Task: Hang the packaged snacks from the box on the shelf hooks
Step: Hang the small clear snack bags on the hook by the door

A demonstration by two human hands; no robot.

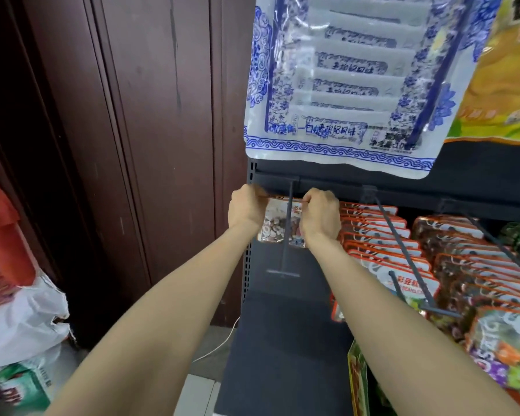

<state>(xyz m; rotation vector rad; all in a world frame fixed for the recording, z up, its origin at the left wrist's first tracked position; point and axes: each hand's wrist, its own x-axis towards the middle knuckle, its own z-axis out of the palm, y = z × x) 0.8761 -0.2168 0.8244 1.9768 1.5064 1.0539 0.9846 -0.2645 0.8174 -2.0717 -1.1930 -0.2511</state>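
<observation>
Two bare hands reach together to the upper left corner of the dark shelf panel (285, 325) in the head view. One snack packet (275, 223), small and partly clear with an orange top edge, hangs between them at the back end of one grey hook (287, 232), close to the panel. The left hand (246, 207) has its fingers curled and pinches the left top corner of the packet. The right hand (320, 216) is also curled and pinches the right top corner. The hook's rod passes in front of the middle of the packet and ends in a short cross bar nearer to the camera.

One row of orange-edged packets (379, 232) hangs on a second hook (403, 250) just to the right of the right hand; I cannot count them exactly. Further right hangs another row, of dark packets (469, 259). Above the hands hang one large blue-and-white bag (342, 85) and, at the upper right edge, one yellow bag (505, 79). To the left stands a brown wooden wall (132, 145), and white plastic bags (21, 322) lie on the floor at the lower left.
</observation>
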